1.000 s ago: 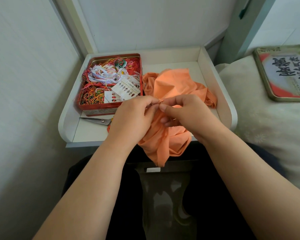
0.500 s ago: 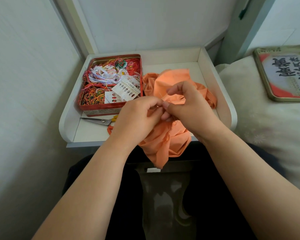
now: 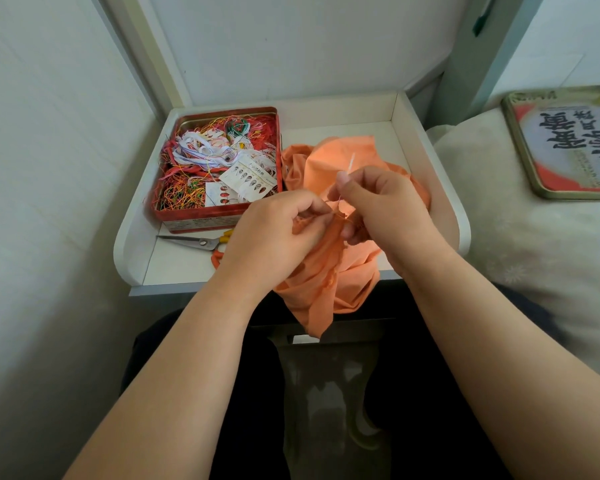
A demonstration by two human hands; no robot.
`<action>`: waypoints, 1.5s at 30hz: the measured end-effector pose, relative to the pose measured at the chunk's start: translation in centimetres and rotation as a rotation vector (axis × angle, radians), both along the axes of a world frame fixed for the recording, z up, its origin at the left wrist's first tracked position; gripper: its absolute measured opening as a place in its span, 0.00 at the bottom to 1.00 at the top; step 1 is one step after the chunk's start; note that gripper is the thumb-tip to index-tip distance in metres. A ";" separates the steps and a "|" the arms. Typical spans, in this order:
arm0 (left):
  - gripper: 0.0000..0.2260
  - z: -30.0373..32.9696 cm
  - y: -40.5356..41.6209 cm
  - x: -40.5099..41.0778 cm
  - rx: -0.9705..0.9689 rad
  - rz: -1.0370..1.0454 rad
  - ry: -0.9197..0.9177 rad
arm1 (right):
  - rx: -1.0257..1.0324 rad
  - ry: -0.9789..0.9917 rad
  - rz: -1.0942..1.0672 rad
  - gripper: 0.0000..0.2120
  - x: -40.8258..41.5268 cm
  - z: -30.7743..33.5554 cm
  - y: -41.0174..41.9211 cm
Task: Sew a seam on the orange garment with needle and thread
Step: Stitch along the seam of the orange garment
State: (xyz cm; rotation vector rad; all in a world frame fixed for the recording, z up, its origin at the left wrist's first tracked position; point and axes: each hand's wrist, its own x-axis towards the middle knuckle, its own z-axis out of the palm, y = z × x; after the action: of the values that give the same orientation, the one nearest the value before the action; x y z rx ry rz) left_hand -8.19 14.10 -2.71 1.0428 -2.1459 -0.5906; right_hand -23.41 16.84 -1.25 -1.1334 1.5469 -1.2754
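Head view: your right hand (image 3: 385, 209) pinches the needle (image 3: 350, 163), pointing far-up, above the orange garment (image 3: 329, 271) on the counter's (image 3: 174, 268) near edge; your left hand (image 3: 274, 237) pinches the seam just left.

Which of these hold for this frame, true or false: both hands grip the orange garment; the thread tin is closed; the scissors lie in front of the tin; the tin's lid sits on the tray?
1. Left hand and right hand both grip the orange garment: true.
2. The thread tin is closed: false, it stands open, full of tangled threads.
3. The scissors lie in front of the tin: true.
4. A lid sits on the white tray: false, it lies on the bedding at right.
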 end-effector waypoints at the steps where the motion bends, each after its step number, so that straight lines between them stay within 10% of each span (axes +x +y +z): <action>1: 0.02 0.0 0.0 0.0 0.005 0.000 -0.007 | -0.021 0.031 -0.047 0.13 -0.1 0.0 -0.1; 18: 0.07 0.6 0.4 -0.8 0.526 -0.121 0.091 | -0.320 0.095 0.007 0.15 0.0 -0.4 -1.0; 35: 0.13 0.7 0.4 -0.7 0.332 -0.004 0.080 | -0.366 -0.954 -0.105 0.16 -3.1 0.2 -1.6; 45: 0.11 1.3 0.3 0.2 0.475 -0.205 -0.094 | -0.245 -0.658 -0.172 0.16 -3.2 0.7 -1.6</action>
State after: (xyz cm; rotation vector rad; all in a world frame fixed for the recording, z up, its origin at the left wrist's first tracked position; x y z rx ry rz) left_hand -8.03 14.38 -1.44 1.1148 -2.2662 -1.2147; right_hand -26.61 15.28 -0.50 -0.6218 1.0241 -1.7686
